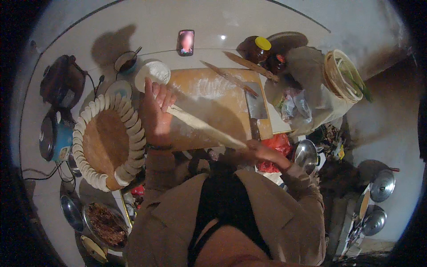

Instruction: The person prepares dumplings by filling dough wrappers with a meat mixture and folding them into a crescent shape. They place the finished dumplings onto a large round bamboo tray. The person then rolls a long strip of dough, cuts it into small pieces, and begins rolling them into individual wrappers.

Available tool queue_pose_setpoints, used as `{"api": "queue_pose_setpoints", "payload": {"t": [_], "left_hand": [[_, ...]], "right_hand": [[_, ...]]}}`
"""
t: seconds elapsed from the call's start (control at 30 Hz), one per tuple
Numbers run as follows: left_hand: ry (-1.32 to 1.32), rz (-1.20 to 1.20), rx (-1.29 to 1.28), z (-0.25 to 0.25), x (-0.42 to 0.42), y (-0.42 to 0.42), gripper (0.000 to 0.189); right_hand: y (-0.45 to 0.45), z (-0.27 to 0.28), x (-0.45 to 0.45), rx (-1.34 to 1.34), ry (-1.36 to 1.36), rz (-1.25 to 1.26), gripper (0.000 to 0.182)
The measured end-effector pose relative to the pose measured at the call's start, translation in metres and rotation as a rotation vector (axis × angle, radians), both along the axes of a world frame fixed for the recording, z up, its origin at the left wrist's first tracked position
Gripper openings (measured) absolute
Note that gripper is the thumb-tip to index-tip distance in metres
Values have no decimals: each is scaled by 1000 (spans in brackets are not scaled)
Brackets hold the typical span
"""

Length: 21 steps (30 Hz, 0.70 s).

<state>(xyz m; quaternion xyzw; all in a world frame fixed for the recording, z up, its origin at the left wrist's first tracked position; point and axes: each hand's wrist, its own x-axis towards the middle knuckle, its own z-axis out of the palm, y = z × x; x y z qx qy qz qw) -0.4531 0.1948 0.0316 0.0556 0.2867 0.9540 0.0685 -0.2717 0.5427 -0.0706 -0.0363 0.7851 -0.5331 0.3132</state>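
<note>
A long strip of pale dough [206, 126] stretches slantwise over a floured wooden board [213, 96]. Its upper left end is in my left hand [160, 103], fingers curled round it near a bowl of white flour [157, 72]. My right hand [267, 152] grips the other end at the board's front edge. A cleaver [257, 101] lies at the board's right side, with two tapered wooden sticks [230, 76] [252, 65] near its upper end. On the left, overlapping pale dumplings [135, 140] ring the rim of a round wooden tray [105, 140].
A phone [186, 42] stands behind the board. Jars, one with a yellow lid [263, 43], and a clear plastic bag [296, 106] are at the right. A metal bowl [305, 157] sits beside my right forearm. A dish of brown minced filling [105, 224] is at lower left.
</note>
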Motion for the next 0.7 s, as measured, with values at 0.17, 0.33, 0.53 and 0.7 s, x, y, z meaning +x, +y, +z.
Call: {"api": "queue_pose_setpoints", "payload": {"t": [0.17,0.33,0.53,0.7], "left_hand": [[-371,215,-110,4,4,9,38],[-83,111,-275,-86,-6,-13,35],[653,447,-1296,-98,21,13,32],[659,187,-823,-46,54,71,28]], "right_hand": [[-6,93,-11,94,46,90,48],[-14,194,-42,306,259,53,49],[-67,210,-78,799,792,453,43],[-125,214,-107,829,909,553,43]]}}
